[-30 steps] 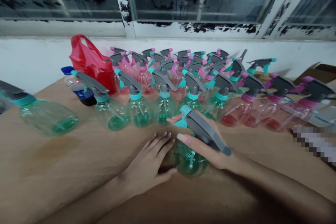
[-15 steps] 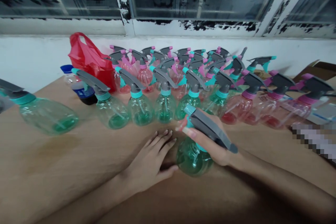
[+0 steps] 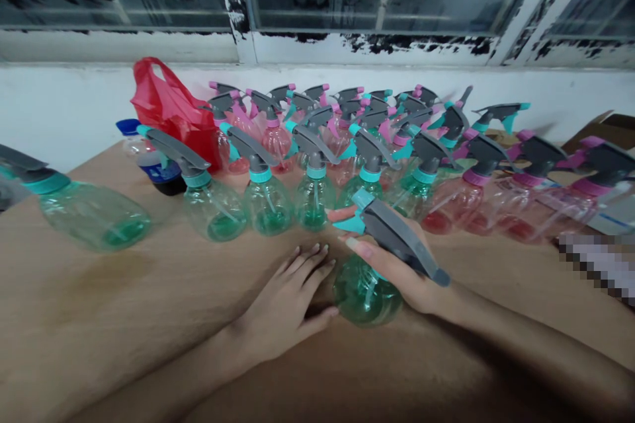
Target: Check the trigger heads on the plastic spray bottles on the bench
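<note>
A green spray bottle (image 3: 366, 292) with a grey and teal trigger head stands on the wooden table (image 3: 99, 317) in front of me. My right hand (image 3: 397, 268) is wrapped around its neck and trigger head, one finger lying on the teal trigger. My left hand (image 3: 290, 304) lies flat on the table, fingers spread, with its thumb close to the bottle's left side.
Behind stand several rows of green spray bottles (image 3: 268, 201) and pink spray bottles (image 3: 466, 201). One green bottle (image 3: 92, 215) stands apart at far left. A red plastic bag (image 3: 171, 112) and a blue-capped bottle (image 3: 151, 165) stand at back left, a cardboard box (image 3: 602, 129) at far right.
My right hand has squeezed and let out the teal trigger while shifting the bottle slightly to the right. My left hand has stayed flat on the table.
</note>
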### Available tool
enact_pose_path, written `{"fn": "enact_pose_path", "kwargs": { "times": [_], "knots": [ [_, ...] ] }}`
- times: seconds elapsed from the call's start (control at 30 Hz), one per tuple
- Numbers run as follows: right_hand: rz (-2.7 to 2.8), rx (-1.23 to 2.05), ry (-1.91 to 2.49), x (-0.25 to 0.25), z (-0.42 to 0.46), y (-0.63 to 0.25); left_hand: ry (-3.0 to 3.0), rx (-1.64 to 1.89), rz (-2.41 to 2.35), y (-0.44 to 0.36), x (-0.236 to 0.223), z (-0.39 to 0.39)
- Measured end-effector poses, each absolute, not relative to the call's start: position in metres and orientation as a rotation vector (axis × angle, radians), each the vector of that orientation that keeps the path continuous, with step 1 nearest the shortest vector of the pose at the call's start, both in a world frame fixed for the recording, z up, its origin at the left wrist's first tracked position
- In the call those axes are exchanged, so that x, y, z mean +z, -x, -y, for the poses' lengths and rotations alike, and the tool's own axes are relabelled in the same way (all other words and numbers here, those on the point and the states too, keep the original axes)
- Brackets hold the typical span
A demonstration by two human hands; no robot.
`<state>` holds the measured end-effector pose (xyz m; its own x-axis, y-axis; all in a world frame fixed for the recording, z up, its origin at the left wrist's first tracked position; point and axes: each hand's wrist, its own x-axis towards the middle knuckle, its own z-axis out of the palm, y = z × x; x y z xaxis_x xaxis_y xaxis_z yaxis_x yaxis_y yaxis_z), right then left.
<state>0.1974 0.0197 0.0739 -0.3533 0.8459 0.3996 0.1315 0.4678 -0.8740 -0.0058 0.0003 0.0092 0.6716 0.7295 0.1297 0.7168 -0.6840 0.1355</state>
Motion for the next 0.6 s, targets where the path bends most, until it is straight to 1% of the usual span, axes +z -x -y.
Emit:
{"fn": "enact_pose_path", "kwargs": {
  "times": [0.2,0.4,0.6],
  "knots": [
    [1.8,0.96,0.836,0.0754,-0.0204,-0.1989,-2.811,0.237,-1.211,0.0049,0.0101,-0.0012],
    [1.797,0.978,0.848,0.074,-0.0208,-0.199,-2.787,0.324,-1.198,0.0052,0.0083,-0.0008],
    [1.799,1.012,0.842,0.0684,-0.0211,-0.2005,-2.795,0.273,-1.212,0.0053,0.0082,-0.0004]
  ]
}}
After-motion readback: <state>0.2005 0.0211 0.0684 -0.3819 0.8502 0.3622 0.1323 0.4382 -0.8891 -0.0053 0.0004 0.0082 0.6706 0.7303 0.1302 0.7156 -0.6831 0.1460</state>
